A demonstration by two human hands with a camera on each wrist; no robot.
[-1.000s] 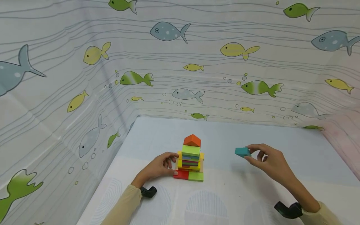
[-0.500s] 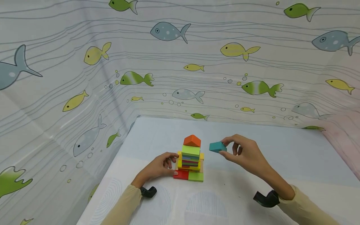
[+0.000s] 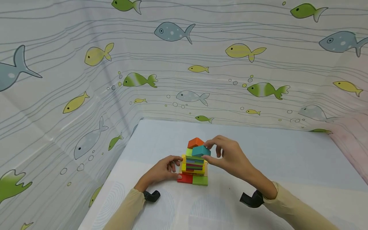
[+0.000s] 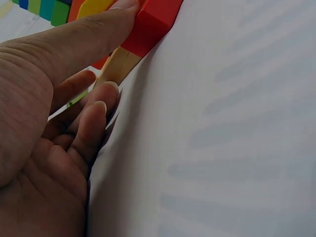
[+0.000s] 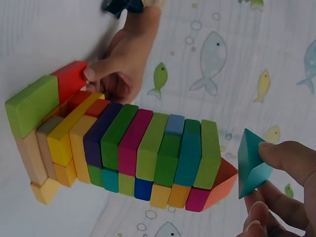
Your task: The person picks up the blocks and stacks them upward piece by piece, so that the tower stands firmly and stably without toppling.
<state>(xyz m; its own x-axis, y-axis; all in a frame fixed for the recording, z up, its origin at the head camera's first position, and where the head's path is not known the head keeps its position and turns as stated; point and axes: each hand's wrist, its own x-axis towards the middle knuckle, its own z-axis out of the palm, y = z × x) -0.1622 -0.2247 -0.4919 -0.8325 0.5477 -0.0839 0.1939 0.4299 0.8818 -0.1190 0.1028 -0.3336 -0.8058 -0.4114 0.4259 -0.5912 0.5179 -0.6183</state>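
Note:
My right hand (image 3: 230, 156) pinches a teal triangular block (image 3: 200, 150) between thumb and fingers. It is held at the top of a tall tower of coloured wooden blocks (image 5: 126, 148), close to the lime block (image 5: 207, 153) and the orange triangular block (image 3: 195, 142) there. At the tower's foot, my left hand (image 3: 159, 171) rests its thumb against a red block (image 4: 150, 27). Its other fingers are loosely bent beside the tower's left side. A light green block (image 3: 200, 181) lies right next to the red one.
The tower stands on a pale table (image 3: 258, 140) with printed arches. A curtain with fish (image 3: 172, 57) rises behind the table and along its left side. Black wrist cameras (image 3: 252, 199) sit on both forearms.
My right hand has carried the teal block leftward from the right side of the table to the tower's top. The left hand has stayed in place at the base.

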